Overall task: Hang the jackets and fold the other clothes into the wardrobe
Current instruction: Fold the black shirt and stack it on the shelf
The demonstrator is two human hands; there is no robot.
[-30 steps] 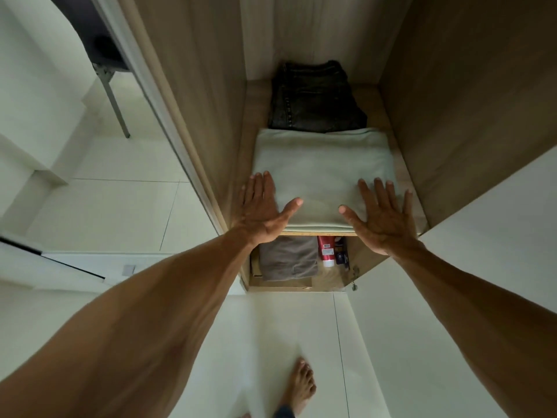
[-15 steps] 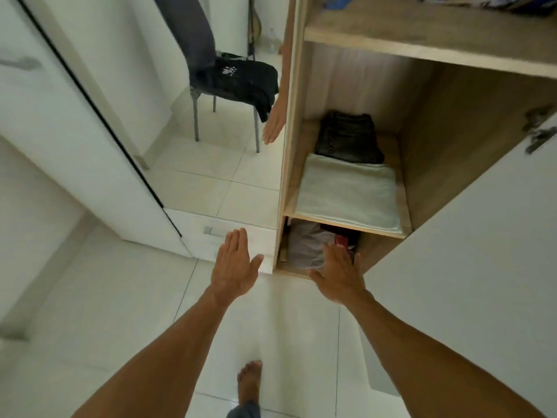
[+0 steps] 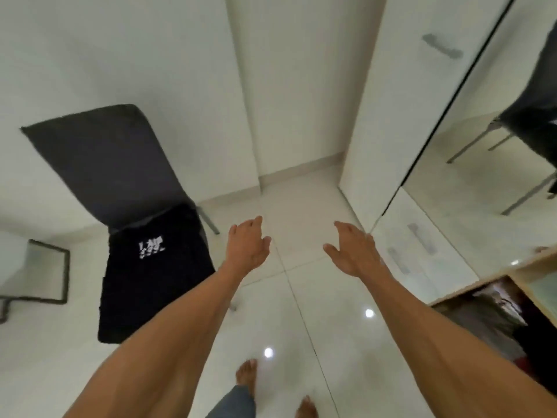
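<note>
A black garment with a small white print [image 3: 156, 270] lies draped over the seat of a dark grey chair [image 3: 102, 164] at the left. My left hand [image 3: 248, 247] hovers just right of the chair seat, fingers relaxed, holding nothing. My right hand [image 3: 351, 251] is stretched out over the floor, fingers straight and empty. The wardrobe [image 3: 512, 300] shows only at the right edge, with a wooden shelf edge and dark clothes below it. The view is motion-blurred.
White wardrobe doors with metal handles [image 3: 441, 49] and drawers [image 3: 422, 245] stand at the right beside a mirror [image 3: 494, 140] reflecting the chair. A glass side table [image 3: 39, 273] sits at the far left. Glossy white floor tiles [image 3: 301, 312] lie under my bare feet [image 3: 247, 377].
My view has swung left from the wardrobe shelves to the chair. Both hands left the folded light cloth on the shelf and now hang empty over the floor near the chair.
</note>
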